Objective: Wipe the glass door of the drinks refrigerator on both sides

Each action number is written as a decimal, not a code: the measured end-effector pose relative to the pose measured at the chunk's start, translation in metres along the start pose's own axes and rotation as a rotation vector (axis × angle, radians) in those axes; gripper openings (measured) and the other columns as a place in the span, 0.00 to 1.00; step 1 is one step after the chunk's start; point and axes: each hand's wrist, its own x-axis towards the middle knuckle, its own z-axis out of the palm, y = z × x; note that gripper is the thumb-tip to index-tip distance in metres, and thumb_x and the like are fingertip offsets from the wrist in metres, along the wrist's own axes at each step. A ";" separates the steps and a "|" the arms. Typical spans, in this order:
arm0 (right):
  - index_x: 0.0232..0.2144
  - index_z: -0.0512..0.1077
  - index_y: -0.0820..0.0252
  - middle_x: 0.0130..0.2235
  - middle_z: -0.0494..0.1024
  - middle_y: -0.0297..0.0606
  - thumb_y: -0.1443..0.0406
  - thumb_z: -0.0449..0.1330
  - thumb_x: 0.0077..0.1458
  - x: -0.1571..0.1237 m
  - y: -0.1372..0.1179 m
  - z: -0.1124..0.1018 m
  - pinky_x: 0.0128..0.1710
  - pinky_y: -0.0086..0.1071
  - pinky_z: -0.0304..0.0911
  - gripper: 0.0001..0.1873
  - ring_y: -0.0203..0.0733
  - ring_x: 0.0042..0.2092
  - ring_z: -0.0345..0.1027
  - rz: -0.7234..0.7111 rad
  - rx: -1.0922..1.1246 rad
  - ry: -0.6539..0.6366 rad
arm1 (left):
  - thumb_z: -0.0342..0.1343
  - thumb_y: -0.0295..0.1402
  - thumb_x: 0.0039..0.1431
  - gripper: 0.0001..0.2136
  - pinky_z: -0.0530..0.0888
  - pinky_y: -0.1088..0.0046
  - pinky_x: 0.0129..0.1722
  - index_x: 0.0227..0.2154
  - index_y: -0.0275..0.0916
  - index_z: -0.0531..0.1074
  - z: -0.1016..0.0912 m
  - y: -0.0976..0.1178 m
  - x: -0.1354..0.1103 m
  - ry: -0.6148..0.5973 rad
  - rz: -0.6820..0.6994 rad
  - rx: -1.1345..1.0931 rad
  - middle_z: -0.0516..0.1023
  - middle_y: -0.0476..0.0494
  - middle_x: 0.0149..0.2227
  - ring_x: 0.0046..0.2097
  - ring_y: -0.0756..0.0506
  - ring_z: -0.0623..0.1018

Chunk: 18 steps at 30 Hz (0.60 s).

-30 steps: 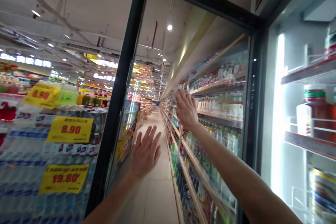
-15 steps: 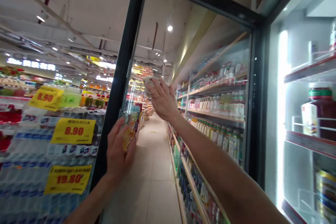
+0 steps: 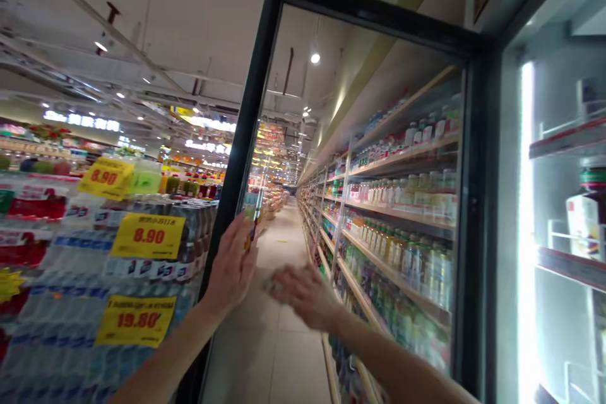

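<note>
A black-framed glass door (image 3: pixel 379 19) of a drinks cooler stands swung open before me. My left hand (image 3: pixel 231 265) rests against the inner edge of its left frame, fingers stretched upward over the frame and glass. In front of the lower glass, my right hand (image 3: pixel 303 290) is smeared by motion, its palm toward the pane. A pale cloth (image 3: pixel 269 283) shows faintly at its fingertips, mostly hidden under the hand. Bottles on shelves show in the glass to the right of that hand.
On the right is the lit cooler interior, with a cooler shelf (image 3: pixel 572 268) and a dark bottle with a green cap (image 3: pixel 594 202). Stacked packs of bottled drinks (image 3: pixel 52 297) stand at left, bearing yellow price signs (image 3: pixel 148 235). A tiled aisle floor (image 3: pixel 250 353) shows through the door.
My right hand has swept down the glass with the cloth, from mid-pane to lower down. My left hand stays at the door frame. The view has shifted slightly.
</note>
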 end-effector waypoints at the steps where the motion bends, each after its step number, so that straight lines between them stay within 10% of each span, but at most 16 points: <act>1: 0.57 0.60 0.47 0.61 0.61 0.33 0.65 0.48 0.58 0.003 0.024 -0.007 0.63 0.48 0.40 0.24 0.42 0.64 0.45 0.164 -0.052 0.041 | 0.43 0.31 0.62 0.20 0.60 0.60 0.60 0.58 0.42 0.54 0.005 0.000 0.000 -0.020 0.002 0.019 0.57 0.38 0.61 0.62 0.43 0.58; 5: 0.58 0.59 0.57 0.62 0.59 0.47 0.67 0.47 0.57 0.010 0.095 -0.030 0.59 0.56 0.43 0.26 0.51 0.65 0.43 0.741 -0.251 0.290 | 0.44 0.33 0.62 0.20 0.57 0.54 0.60 0.57 0.40 0.55 0.031 0.007 0.001 -0.051 -0.002 0.100 0.56 0.34 0.62 0.63 0.40 0.56; 12: 0.53 0.64 0.48 0.59 0.65 0.36 0.69 0.52 0.55 -0.018 0.049 -0.025 0.62 0.49 0.40 0.24 0.45 0.65 0.44 0.320 -0.175 0.131 | 0.47 0.31 0.59 0.20 0.47 0.49 0.62 0.55 0.40 0.60 0.042 0.021 0.001 -0.045 0.053 0.261 0.59 0.35 0.61 0.65 0.39 0.53; 18: 0.62 0.48 0.59 0.61 0.59 0.46 0.67 0.46 0.58 0.016 0.056 -0.024 0.61 0.51 0.46 0.30 0.47 0.66 0.40 0.562 -0.101 0.263 | 0.43 0.27 0.60 0.24 0.59 0.59 0.60 0.60 0.39 0.50 0.052 0.069 0.031 -0.093 0.252 -0.102 0.60 0.36 0.61 0.63 0.45 0.58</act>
